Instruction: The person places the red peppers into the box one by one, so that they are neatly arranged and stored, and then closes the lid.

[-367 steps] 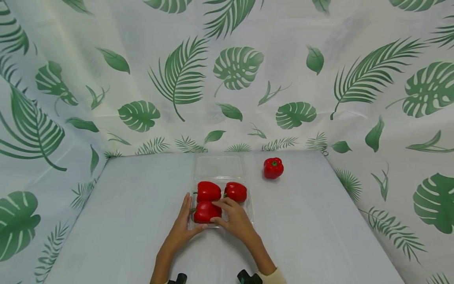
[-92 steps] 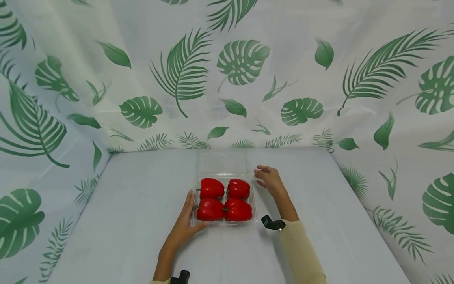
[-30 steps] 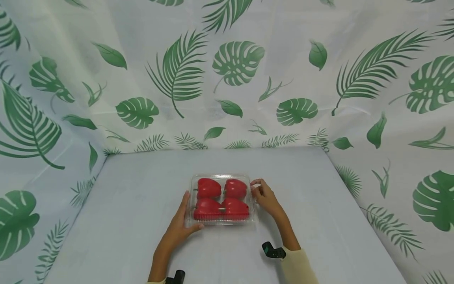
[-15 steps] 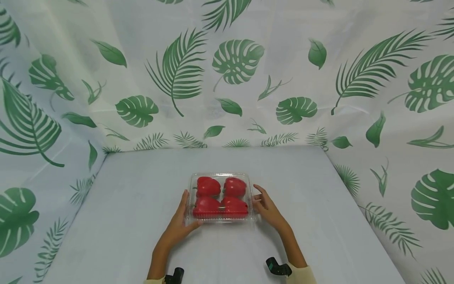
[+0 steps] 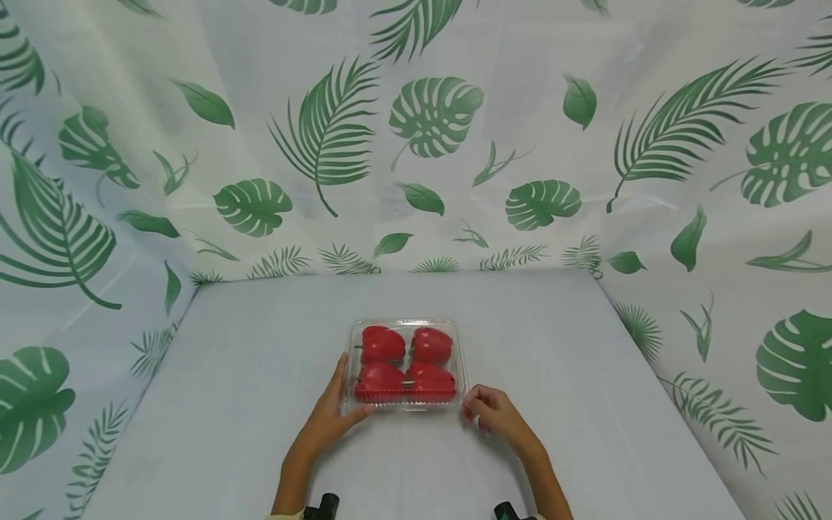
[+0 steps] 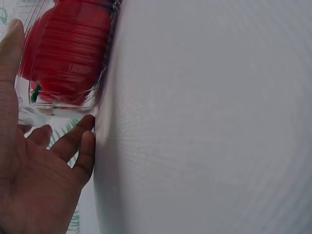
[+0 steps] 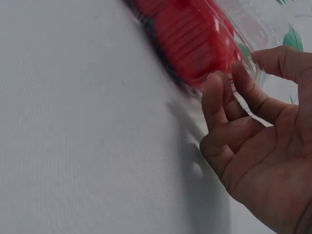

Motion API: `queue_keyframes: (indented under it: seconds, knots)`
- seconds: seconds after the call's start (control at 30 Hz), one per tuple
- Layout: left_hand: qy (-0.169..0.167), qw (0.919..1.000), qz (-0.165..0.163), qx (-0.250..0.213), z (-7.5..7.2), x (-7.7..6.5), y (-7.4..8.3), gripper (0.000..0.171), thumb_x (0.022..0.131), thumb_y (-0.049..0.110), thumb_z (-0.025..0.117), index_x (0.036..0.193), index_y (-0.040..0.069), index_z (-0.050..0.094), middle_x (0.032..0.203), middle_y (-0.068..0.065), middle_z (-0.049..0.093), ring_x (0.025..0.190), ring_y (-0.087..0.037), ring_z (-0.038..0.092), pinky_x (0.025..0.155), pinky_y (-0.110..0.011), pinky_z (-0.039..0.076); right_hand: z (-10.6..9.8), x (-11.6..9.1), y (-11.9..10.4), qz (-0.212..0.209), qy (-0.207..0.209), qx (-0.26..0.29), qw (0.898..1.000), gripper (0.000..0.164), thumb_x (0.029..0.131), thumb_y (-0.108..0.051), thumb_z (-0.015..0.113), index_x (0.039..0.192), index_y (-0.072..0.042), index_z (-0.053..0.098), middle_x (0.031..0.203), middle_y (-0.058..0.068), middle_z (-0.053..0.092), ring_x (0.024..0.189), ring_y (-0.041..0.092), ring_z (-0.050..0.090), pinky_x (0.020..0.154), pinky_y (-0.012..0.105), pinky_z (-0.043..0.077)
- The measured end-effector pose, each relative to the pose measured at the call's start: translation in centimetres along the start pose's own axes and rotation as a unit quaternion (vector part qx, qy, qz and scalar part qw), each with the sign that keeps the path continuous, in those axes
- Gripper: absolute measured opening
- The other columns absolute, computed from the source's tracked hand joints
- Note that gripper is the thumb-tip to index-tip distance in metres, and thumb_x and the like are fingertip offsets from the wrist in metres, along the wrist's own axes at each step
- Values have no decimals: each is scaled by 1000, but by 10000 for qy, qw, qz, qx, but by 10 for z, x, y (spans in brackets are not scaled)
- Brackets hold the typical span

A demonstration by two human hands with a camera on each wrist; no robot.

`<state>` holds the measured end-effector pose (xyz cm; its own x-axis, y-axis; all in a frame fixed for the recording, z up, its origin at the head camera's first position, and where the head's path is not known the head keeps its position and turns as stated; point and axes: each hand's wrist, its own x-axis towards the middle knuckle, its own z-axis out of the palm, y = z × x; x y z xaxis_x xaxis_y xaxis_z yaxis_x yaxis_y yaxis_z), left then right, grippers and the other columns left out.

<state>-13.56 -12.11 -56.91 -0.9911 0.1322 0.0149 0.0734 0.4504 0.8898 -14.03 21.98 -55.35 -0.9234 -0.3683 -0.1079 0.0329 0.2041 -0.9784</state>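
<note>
A clear plastic clamshell container (image 5: pixel 403 323) stands on the table with its lid down. Inside it lie several red bell peppers (image 5: pixel 381 345), seen through the ridged plastic. My left hand (image 5: pixel 327 413) rests along the container's left side, fingers fairly straight and thumb by the front left corner. In the left wrist view, a green stem shows on one pepper (image 6: pixel 73 48) near that hand (image 6: pixel 44 170). My right hand (image 5: pixel 497 415) is at the front right corner, fingers bent and pinching the rim. The right wrist view shows its fingertips (image 7: pixel 213 85) close against the container's edge.
A pale grey cloth covers the table (image 5: pixel 260 339). Behind and beside it hangs a white sheet (image 5: pixel 468 43) printed with green leaves. Dark wrist cameras (image 5: pixel 323 507) sit on both forearms, over light yellow sleeves.
The fourth pepper and the lone one went into the container, and its lid came down. In the last second my right hand slid along the right edge to the front corner; the left stayed.
</note>
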Motion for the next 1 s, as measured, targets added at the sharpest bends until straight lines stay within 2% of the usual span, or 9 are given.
queue_keyframes:
  seconds: [0.17,0.4,0.47,0.57,0.63,0.7,0.8,0.87,1.0]
  knots:
    - [10,9999,-80,-66,2,0,0,108,78,47,76,158,26,8,163,-8,23,149,-37,23,112,-64,31,1,0,3,81,-9,288,9996,25,99,-12,50,90,10,55,77,5,64,62,6,54,45,21,41]
    - [-115,9998,-125,-52,-1,0,1,106,81,45,75,159,25,6,164,-8,19,150,-36,20,114,-62,29,2,0,3,285,-35,431,9987,21,99,-12,52,87,5,56,75,1,62,63,6,55,47,18,39]
    - [-145,9998,-107,-104,-4,-2,1,102,84,41,73,159,24,6,163,-10,19,149,-36,21,114,-60,30,1,1,2,368,-94,429,9984,25,99,-15,52,89,8,56,76,0,62,64,7,55,47,18,40]
    - [-83,9994,-149,-310,-11,-7,-1,87,90,36,68,158,27,14,160,-13,30,145,-38,32,113,-56,35,2,1,1,444,-216,468,9977,33,100,-18,52,94,14,55,78,0,63,67,7,56,49,19,41]
    - [-21,9984,-113,-555,-16,-10,-5,74,95,30,63,156,26,23,151,-15,42,137,-38,44,109,-48,44,2,1,1,491,-277,514,9971,36,100,-18,52,98,17,55,81,0,64,69,7,58,50,19,42]
    - [36,9967,-54,-815,-20,-13,-8,65,98,26,60,154,23,29,136,-14,53,124,-27,57,102,-35,52,3,1,1,498,-300,523,9969,37,101,-19,52,100,18,55,83,2,65,71,7,58,51,20,44]
    - [-106,9895,268,-1417,-22,-13,-12,61,100,16,55,154,12,27,113,-17,58,101,-15,63,89,-24,55,2,0,0,479,-306,541,9969,39,101,-20,51,102,18,56,86,4,65,73,8,59,53,20,45]
    - [-235,9832,439,-1757,-21,-12,-12,65,101,13,54,155,7,20,100,-19,59,88,-11,65,83,-24,57,1,0,0,433,-324,536,9971,40,102,-21,51,102,18,56,87,4,65,74,8,59,53,20,45]
    - [-317,9728,672,-2192,-18,-11,-9,66,101,6,50,155,0,11,84,-18,58,75,-15,66,71,-28,60,1,1,-1,403,-362,514,9972,40,102,-22,51,101,18,57,85,3,65,75,8,57,53,20,45]
